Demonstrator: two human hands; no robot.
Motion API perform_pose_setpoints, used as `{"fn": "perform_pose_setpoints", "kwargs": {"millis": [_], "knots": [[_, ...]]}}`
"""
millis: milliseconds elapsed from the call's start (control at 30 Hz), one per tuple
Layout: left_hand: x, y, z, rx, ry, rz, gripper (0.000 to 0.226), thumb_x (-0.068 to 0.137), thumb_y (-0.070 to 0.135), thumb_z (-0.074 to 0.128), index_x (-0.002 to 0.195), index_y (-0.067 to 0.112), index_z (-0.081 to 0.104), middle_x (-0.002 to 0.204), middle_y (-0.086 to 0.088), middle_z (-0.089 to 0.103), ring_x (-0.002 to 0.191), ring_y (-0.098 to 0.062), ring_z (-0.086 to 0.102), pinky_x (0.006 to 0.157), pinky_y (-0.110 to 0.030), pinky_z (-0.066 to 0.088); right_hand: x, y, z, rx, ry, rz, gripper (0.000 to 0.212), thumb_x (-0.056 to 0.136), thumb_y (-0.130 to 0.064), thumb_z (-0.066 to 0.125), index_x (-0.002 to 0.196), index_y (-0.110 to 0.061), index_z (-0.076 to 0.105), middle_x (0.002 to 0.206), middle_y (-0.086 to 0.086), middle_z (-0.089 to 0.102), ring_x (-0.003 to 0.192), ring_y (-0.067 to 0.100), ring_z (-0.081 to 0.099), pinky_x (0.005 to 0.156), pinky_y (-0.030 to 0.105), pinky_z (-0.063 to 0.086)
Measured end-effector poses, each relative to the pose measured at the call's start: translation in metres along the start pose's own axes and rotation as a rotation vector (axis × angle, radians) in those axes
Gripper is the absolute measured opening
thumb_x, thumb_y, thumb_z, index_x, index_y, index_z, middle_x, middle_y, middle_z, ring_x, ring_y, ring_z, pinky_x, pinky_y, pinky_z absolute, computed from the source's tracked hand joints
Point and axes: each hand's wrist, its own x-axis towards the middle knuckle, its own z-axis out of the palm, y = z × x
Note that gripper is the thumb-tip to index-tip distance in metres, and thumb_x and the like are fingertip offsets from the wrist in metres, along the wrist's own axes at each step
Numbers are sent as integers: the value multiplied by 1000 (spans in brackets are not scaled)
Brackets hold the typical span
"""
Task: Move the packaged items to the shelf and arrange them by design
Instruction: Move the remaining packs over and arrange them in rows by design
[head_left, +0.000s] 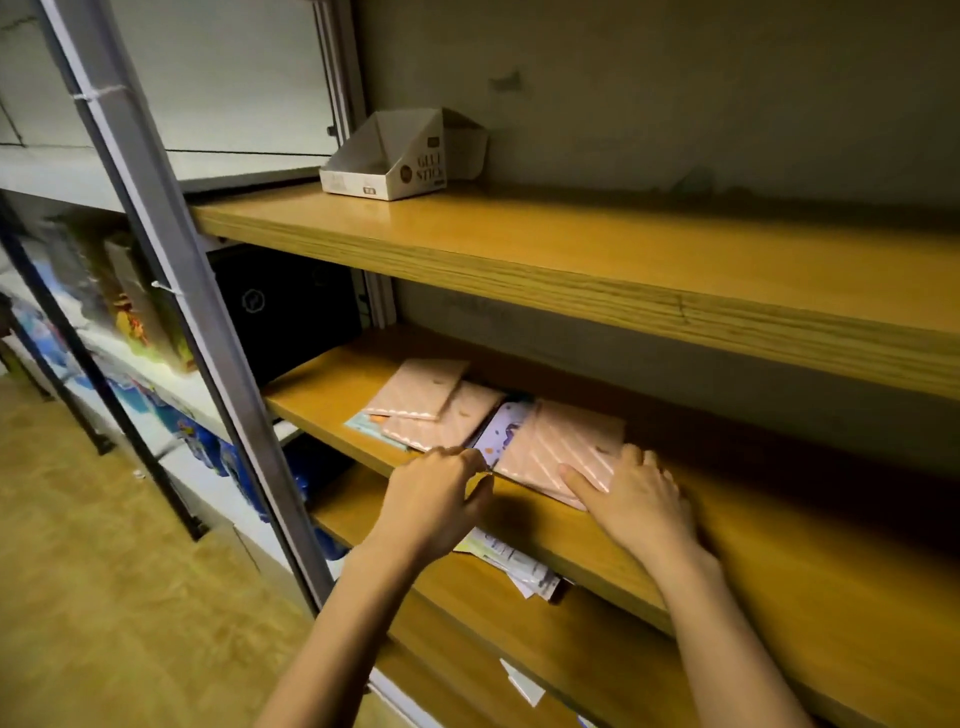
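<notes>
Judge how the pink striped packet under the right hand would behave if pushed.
The pink striped packet lies flat and thin, so probably light and bendy. Its glossy wrap on the smooth shelf suggests easy sliding under the right hand. It overlaps the purple packet the left hand seems to pinch, so pushing may drag that.

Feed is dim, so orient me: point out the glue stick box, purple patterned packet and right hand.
glue stick box (415, 167): head view, printed side panel.
purple patterned packet (501, 432): head view, exposed middle.
right hand (643, 494): head view, back of hand.
</notes>
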Motion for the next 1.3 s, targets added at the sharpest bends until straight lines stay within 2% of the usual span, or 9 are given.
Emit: {"fn": "perform_pose_setpoints", "kwargs": {"millis": [233, 433, 567, 667, 867, 967, 1033, 1167, 1300], "knots": [[43, -23, 9, -85, -32, 105, 30, 94, 41, 43, 113, 22, 57, 115, 1, 63, 101, -20, 58, 73, -29, 39, 35, -15, 26, 69, 4, 188, 111, 70, -83, 40, 147, -5, 19, 152, 19, 25, 139, 35, 26, 110, 40, 29], [79, -43, 12, -98, -89, 219, 28, 94, 42, 42, 107, 22, 56, 116, -2, 62, 107, -24, 56, 76, -33, 41, 59, -31, 38, 78, -14, 379, 123, 52, -84, 60, 146, -11, 27, 147, 18, 30, 134, 35, 29, 108, 37, 28], [100, -55, 13, -124, -105, 281, 27, 94, 40, 42, 112, 25, 55, 116, -2, 63, 108, -25, 57, 77, -33, 42, 59, -28, 37, 290, 1, 404, 103, 57, -72, 71, 140, -17, 42, 144, 13, 40, 132, 30, 38, 106, 33, 35], [111, -60, 17, -134, -128, 337, 27, 94, 41, 41, 113, 28, 54, 109, -5, 67, 104, -28, 59, 74, -34, 43, 53, -24, 36, 549, 117, 446, 84, 69, -49, 77, 134, -5, 47, 137, 11, 48, 124, 30, 49, 100, 36, 45], [116, -45, 22, -146, -152, 483, 32, 95, 43, 39, 118, 27, 54, 115, -6, 65, 108, -29, 58, 77, -34, 44, 18, -21, 32, 897, 268, 517, 53, 94, -34, 54, 139, -14, 36, 140, 5, 45, 128, 24, 43, 99, 33, 37], [115, -38, 27, -202, -158, 560, 32, 95, 43, 39, 118, 27, 54, 114, -5, 66, 108, -28, 58, 80, -35, 45, -6, -19, 29, 962, 388, 569, 45, 95, -35, 51, 134, -14, 41, 128, 4, 53, 116, 22, 52, 92, 32, 42], [114, -31, 32, -233, -160, 614, 32, 94, 43, 40, 117, 26, 55, 113, -4, 67, 107, -28, 59, 81, -36, 46, -24, -17, 24, 1021, 467, 602, 38, 95, -33, 51, 126, -12, 45, 104, 2, 60, 92, 16, 60, 77, 29, 50], [99, -5, 35, -251, -193, 740, 29, 94, 41, 40, 114, 25, 55, 114, -5, 66, 108, -28, 58, 81, -36, 45, -66, -1, 9, 1052, 583, 640, 39, 95, -34, 51, 126, -11, 43, 91, -3, 51, 74, 9, 52, 55, 20, 41], [77, 35, 30, -260, -226, 870, 29, 95, 41, 40, 112, 22, 55, 116, -5, 64, 109, -28, 57, 82, -35, 43, -111, 21, -1, 1130, 667, 667, 46, 94, -34, 52, 133, -13, 39, 96, -2, 48, 77, 10, 50, 56, 22, 41]]}}
